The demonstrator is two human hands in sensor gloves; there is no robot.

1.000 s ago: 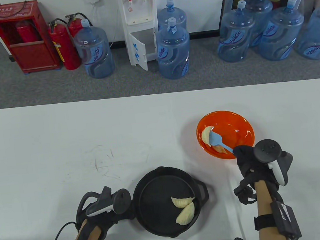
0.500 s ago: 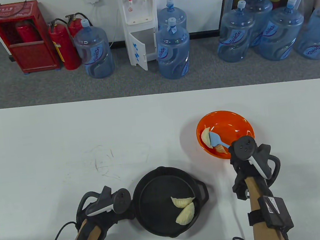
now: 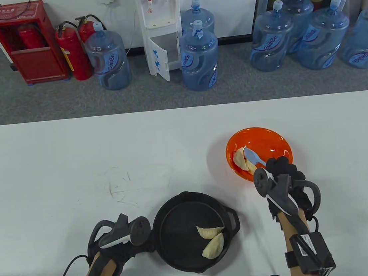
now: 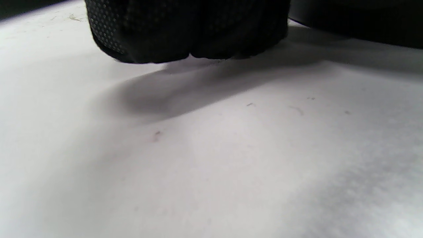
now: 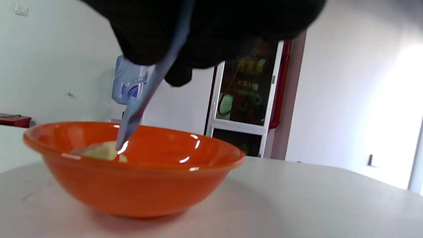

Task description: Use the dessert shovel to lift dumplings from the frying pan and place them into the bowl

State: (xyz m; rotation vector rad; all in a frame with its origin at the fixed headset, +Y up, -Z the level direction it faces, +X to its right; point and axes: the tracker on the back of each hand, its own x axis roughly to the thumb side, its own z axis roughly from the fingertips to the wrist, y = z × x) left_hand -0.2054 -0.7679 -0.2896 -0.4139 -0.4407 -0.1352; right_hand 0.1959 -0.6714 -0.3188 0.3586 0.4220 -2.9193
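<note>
My right hand [image 3: 280, 169] grips the light blue dessert shovel [image 3: 252, 155] at the near rim of the orange bowl [image 3: 271, 140]. The blade is tilted and dips among the dumplings in the bowl [image 3: 242, 161]. From the right wrist camera the shovel [image 5: 145, 96] slants down from my gloved fingers [image 5: 211, 33] into the bowl [image 5: 138, 185], beside a pale dumpling [image 5: 99, 150]. The black frying pan [image 3: 175, 233] sits at the table's front with two dumplings [image 3: 211, 240] on its right side. My left hand [image 3: 119, 243] holds the pan's left handle, its fingers hidden under the tracker.
The white table [image 3: 75, 178] carries faint pencil scribbles [image 3: 123, 185] left of centre. Beyond its far edge stand water jugs [image 3: 199, 55], a dispenser [image 3: 158, 27] and red extinguishers [image 3: 73, 54] on the floor.
My right wrist has rolled leftwards and drawn slightly nearer. The shovel blade has tipped, and the dumpling it carried now lies in the bowl. Left hand and pan have not moved.
</note>
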